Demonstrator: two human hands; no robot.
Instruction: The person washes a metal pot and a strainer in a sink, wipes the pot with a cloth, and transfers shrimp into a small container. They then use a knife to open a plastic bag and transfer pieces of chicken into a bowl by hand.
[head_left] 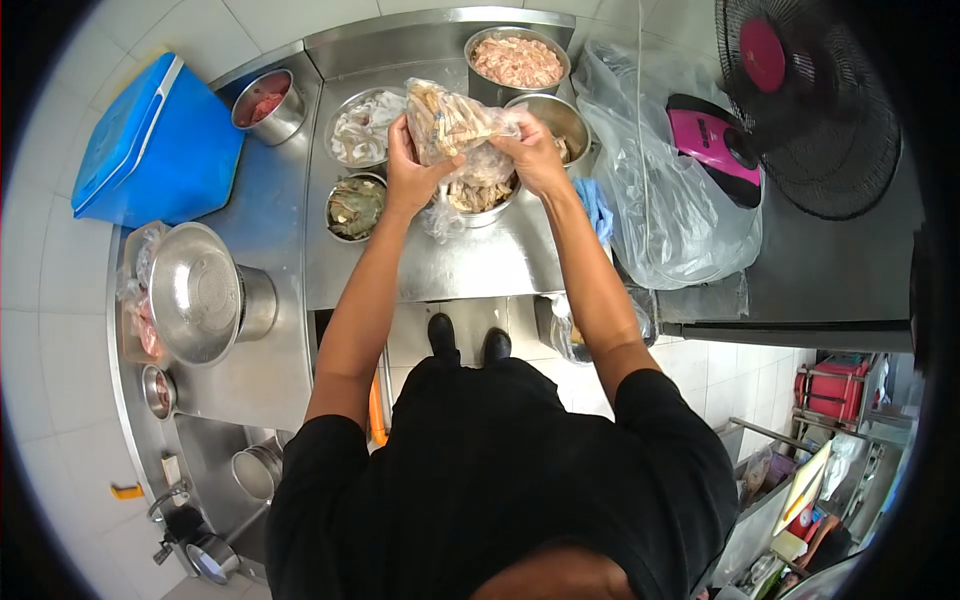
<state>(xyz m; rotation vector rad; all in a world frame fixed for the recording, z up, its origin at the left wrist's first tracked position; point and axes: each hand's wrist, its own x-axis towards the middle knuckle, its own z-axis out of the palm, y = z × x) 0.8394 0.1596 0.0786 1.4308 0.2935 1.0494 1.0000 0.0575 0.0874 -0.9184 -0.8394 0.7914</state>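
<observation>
Between both hands is a clear plastic bag (pixel 445 125) filled with pale beige, elongated pieces I cannot identify. My left hand (pixel 412 172) grips its lower left side, thumb pressed on the plastic. On the right, my right hand (pixel 535 155) pinches the gathered plastic at the bag's other end. Directly below it, a metal bowl (pixel 490 216) holds similar beige pieces, with crumpled plastic at its left. Beside my left hand are a bowl of whitish pieces (pixel 362 128) and a bowl of grey-green pieces (pixel 355 208). Another metal bowl (pixel 560 115) is partly hidden behind my right hand.
A pot of pink minced meat (pixel 516 62) stands at the back. Leftward are a blue cooler box (pixel 160 145), a pot of red meat (pixel 268 105) and a steel colander (pixel 200 290). Plastic sheeting (pixel 660 200) and a fan (pixel 800 110) occupy the right side.
</observation>
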